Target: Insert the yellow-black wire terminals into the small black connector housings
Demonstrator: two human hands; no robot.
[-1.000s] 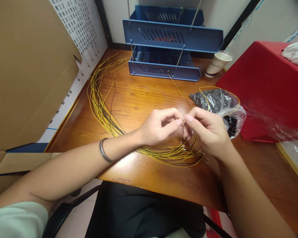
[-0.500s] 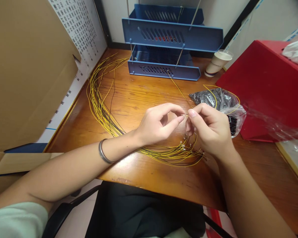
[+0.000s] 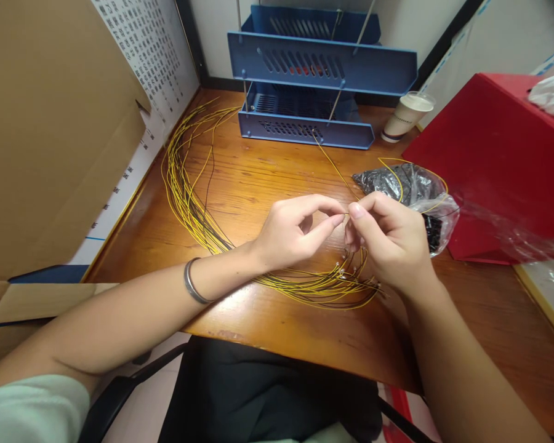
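Note:
My right hand [image 3: 388, 237] pinches a thin yellow wire [image 3: 333, 163] between thumb and index finger; part of the wire runs up toward the blue rack and part loops over the plastic bag. My left hand [image 3: 300, 227] meets it from the left, thumb and index fingertips closed around the tip of the wire; whatever small piece is there is too tiny to make out. Below both hands lies a long curved bundle of yellow and black wires [image 3: 184, 203] on the wooden table, with small white ends [image 3: 340, 269] near my right hand.
Behind stands a blue two-tier rack [image 3: 305, 130]. A paper cup [image 3: 406, 117], a clear bag of black parts [image 3: 415, 184] and a red box [image 3: 493, 172] are on the right. Cardboard [image 3: 50, 135] rises at the left. The table's near edge borders my lap.
Both hands hold almost the same pose. The left fingertips have shifted very slightly to the right, nearer the right fingertips.

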